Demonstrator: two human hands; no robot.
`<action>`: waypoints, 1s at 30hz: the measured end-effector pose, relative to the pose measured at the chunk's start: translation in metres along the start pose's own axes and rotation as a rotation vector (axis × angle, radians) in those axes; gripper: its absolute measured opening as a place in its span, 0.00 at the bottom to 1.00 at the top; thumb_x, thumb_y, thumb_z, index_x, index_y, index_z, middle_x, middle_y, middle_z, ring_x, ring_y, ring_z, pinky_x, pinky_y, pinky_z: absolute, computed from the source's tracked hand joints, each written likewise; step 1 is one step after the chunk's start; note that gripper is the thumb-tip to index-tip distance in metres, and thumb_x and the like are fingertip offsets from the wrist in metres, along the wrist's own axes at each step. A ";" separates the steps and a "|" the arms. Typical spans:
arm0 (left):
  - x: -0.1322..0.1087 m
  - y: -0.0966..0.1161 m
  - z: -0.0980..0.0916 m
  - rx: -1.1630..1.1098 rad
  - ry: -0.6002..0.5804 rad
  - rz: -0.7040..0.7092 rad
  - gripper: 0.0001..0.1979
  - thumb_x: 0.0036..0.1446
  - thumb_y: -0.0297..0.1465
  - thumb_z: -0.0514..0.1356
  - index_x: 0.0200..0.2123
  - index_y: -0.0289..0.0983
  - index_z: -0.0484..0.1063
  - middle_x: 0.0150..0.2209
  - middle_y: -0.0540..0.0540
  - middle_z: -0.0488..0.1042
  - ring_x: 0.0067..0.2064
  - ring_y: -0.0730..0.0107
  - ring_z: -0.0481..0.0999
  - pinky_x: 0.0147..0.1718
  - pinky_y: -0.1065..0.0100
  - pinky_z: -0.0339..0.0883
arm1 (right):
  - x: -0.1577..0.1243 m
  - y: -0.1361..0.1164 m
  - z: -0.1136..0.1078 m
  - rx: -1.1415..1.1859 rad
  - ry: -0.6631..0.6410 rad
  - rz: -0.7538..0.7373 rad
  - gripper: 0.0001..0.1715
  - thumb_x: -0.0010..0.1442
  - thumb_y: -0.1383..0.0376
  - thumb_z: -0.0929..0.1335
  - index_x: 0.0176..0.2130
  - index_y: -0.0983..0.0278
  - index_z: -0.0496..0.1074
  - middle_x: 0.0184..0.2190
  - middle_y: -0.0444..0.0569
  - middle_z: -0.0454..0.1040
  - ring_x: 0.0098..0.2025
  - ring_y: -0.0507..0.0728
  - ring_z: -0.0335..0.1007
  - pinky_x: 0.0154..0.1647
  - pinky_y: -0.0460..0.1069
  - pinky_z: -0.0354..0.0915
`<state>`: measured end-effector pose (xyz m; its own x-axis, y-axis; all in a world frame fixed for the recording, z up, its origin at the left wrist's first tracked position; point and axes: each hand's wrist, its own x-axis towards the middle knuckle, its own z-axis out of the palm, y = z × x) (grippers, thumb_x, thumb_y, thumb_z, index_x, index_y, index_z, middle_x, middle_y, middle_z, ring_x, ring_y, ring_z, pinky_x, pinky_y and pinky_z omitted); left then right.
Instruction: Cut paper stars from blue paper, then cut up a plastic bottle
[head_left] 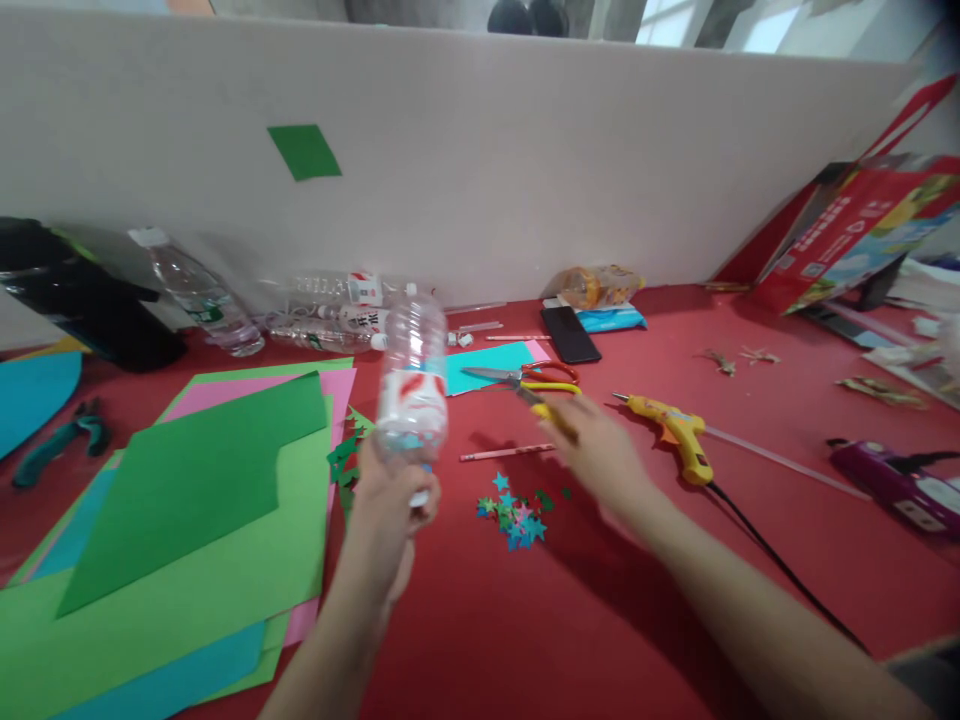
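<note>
A clear plastic bottle with a red and white label is held upside down in my left hand, whose fingers wrap round its neck end. My right hand is closed on a yellow-handled tool, partly hidden by the fingers, with its dark tip by the scissors. Red and yellow handled scissors lie open on blue paper. Below them are a pink pencil and a small heap of paper stars in blue, green and pink.
Coloured sheets cover the left side, near teal pliers. Bottles, a black phone and a snack pack line the white partition. A yellow glue gun with its cord lies right.
</note>
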<state>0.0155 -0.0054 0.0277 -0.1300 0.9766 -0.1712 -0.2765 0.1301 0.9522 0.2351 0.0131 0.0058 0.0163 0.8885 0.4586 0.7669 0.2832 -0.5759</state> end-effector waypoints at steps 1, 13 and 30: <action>0.000 -0.001 -0.001 -0.018 0.028 0.040 0.21 0.41 0.22 0.58 0.40 0.42 0.57 0.34 0.54 0.70 0.16 0.87 0.59 0.13 0.79 0.41 | 0.003 -0.002 -0.003 0.010 0.029 -0.001 0.15 0.64 0.60 0.64 0.48 0.59 0.72 0.37 0.51 0.73 0.36 0.61 0.70 0.36 0.54 0.66; -0.030 -0.026 0.027 0.117 -0.323 -0.267 0.27 0.47 0.25 0.55 0.52 0.42 0.53 0.15 0.60 0.60 0.16 0.79 0.53 0.16 0.77 0.42 | -0.007 -0.029 0.015 0.492 -0.236 0.249 0.23 0.53 0.52 0.71 0.25 0.60 0.55 0.21 0.36 0.51 0.24 0.50 0.47 0.22 0.45 0.47; -0.026 -0.030 0.030 0.276 -0.292 -0.273 0.39 0.44 0.27 0.55 0.61 0.39 0.47 0.13 0.62 0.60 0.15 0.78 0.51 0.15 0.77 0.45 | -0.007 -0.021 0.008 0.400 -0.117 0.020 0.10 0.57 0.61 0.70 0.39 0.60 0.66 0.30 0.41 0.69 0.30 0.54 0.64 0.31 0.47 0.60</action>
<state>0.0560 -0.0292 0.0117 0.1954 0.9026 -0.3837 0.0048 0.3903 0.9207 0.2139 0.0040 0.0094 -0.0622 0.9238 0.3777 0.4574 0.3628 -0.8119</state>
